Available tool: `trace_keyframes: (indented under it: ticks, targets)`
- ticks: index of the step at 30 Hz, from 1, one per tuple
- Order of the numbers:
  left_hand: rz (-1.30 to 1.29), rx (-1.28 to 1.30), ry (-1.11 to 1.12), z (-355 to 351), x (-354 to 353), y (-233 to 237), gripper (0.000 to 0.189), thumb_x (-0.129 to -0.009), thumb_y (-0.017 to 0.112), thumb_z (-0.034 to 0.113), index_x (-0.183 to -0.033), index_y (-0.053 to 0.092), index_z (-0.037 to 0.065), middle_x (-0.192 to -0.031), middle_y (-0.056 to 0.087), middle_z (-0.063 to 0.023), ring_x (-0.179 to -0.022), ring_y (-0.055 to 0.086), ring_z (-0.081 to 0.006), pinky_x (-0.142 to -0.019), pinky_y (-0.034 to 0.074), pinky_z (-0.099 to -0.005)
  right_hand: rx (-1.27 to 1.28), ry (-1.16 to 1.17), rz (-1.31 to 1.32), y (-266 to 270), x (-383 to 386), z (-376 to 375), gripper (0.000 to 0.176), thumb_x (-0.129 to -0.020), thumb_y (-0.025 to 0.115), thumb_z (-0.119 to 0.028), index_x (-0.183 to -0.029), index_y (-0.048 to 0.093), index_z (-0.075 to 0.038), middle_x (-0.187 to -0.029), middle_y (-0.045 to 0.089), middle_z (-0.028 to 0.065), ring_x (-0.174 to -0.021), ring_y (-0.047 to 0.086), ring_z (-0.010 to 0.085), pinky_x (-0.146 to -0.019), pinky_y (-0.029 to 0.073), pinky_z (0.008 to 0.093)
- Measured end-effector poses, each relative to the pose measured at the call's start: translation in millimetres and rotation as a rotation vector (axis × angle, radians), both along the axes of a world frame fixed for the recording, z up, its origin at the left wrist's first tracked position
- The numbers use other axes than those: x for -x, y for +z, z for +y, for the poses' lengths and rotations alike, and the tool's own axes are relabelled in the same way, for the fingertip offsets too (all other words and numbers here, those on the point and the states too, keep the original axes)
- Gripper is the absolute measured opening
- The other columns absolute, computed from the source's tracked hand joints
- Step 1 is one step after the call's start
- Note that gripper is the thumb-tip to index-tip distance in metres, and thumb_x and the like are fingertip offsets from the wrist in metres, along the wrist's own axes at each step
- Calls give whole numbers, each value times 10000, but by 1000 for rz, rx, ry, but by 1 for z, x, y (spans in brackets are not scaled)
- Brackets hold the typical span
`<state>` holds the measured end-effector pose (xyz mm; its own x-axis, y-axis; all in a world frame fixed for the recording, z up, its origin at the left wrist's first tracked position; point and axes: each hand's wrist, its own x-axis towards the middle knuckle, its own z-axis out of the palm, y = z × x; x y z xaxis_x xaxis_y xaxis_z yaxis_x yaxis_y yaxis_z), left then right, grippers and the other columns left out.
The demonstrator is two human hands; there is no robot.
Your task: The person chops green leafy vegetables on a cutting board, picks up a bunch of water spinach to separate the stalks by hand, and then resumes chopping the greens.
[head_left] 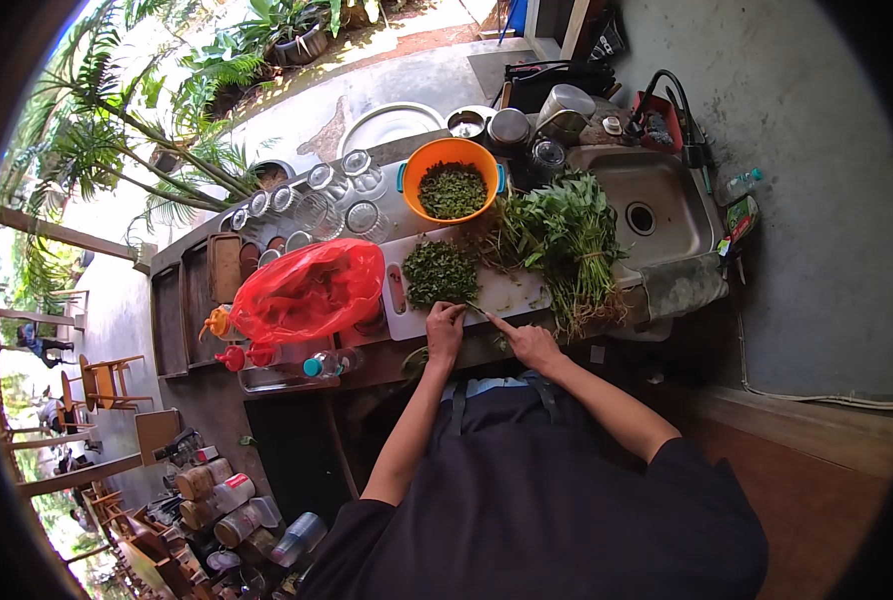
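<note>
This is a semi-open kitchen with a food-preparation desk (pixel 401 222). A metal sink (pixel 655 205) is set into it. Beside the sink, on the desk, lie a bundle of leafy greens (pixel 577 225) and a white cutting board (pixel 512 291). Farther from the sink stand an orange bowl (pixel 454 150) of chopped leaves and rows of upturned glasses (pixel 364 218). Well apart from the sink, potted plants (pixel 300 45) grow outdoors in sunlight, and wooden chairs (pixel 110 383) stand on the open side.

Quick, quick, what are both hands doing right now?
Left hand: fingers pinched together by the chopped greens; what's in them is too small to tell.
Right hand: pointer finger out, others curled; can't tell if it's holding anything.
</note>
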<state>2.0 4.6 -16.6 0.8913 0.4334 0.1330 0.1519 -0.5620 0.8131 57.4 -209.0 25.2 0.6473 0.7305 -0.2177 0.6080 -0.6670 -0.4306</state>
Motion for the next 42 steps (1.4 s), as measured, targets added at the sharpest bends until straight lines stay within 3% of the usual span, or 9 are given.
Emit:
trace_keyframes:
  ticks: [11,31,42]
  targets:
    - [32,-62,11,-3,4,8,149,-841,724,47,-979,756,4,-919,663,-139,-784,672,-268,-726,535,-362,106,0,8,39,3,-13,765,-917,503,-116,-1556,220,-425,-722,653,203,-670,664,412,-636,551,540]
    - [31,-93,26,-6,5,16,143,-860,711,75,-979,755,9,-931,662,-140,-846,672,-301,-760,532,-385,101,7,-65,8,3,10,826,-883,504,-74,-1558,201,-444,-699,642,186,-648,660,401,-629,551,538]
    - [32,-82,23,-6,5,16,131,-861,706,70,-967,753,8,-933,647,-138,-851,654,-306,-764,522,-397,70,-10,-50,-2,7,-3,773,-933,504,-135,-1554,178,-458,-716,657,189,-651,666,406,-597,551,544]
